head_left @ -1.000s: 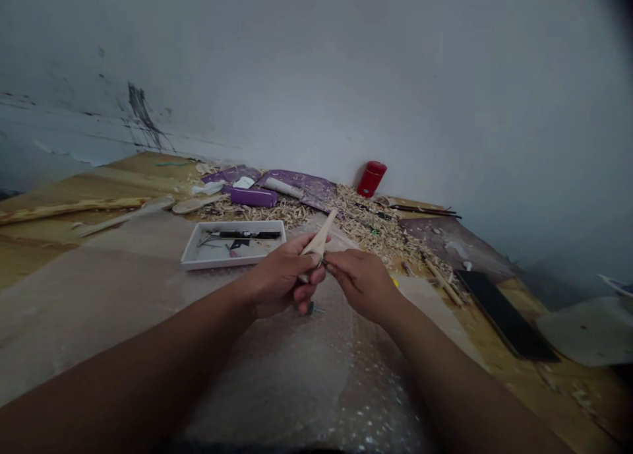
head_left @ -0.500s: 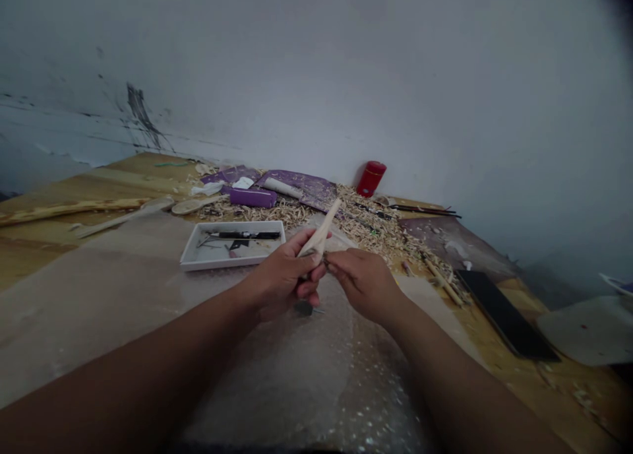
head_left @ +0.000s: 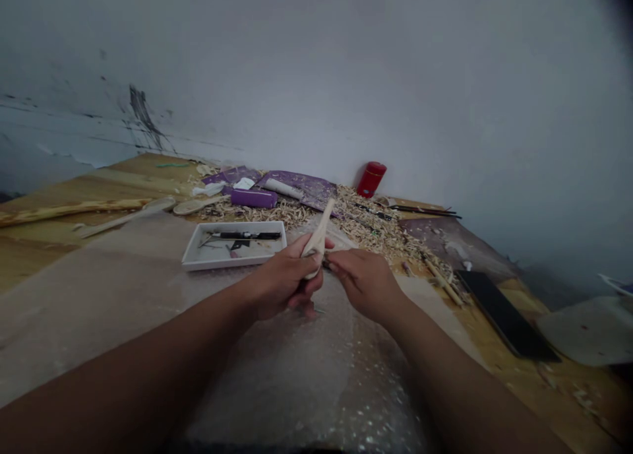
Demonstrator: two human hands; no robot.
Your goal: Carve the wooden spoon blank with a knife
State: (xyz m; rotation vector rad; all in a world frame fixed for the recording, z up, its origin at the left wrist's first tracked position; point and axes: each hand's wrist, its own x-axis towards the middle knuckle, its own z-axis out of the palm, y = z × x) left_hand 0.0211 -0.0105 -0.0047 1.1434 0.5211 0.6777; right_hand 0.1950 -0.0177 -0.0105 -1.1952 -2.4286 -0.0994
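My left hand (head_left: 283, 281) is closed around the lower end of a pale wooden piece (head_left: 321, 228) whose slim handle points up and away from me. My right hand (head_left: 363, 281) is closed in a pinch right beside it, fingertips touching the wood where the left thumb sits. A small dark tool seems to be in the right fingers, but it is mostly hidden. Both hands hover over a sheet of bubble wrap (head_left: 297, 375) spread on the wooden table (head_left: 49, 203).
A white tray (head_left: 198, 259) with dark tools lies just beyond the left hand. Wood shavings (head_left: 376, 233), purple packaging (head_left: 252, 197), carved spoons (head_left: 128, 215), a long stick (head_left: 69, 209) and a red cylinder (head_left: 370, 179) sit near the wall. A black slab (head_left: 504, 315) lies right.
The wooden piece has turned a little more upright, and both hands have shifted slightly forward. The small dark object seen below the left fingers is less visible now.
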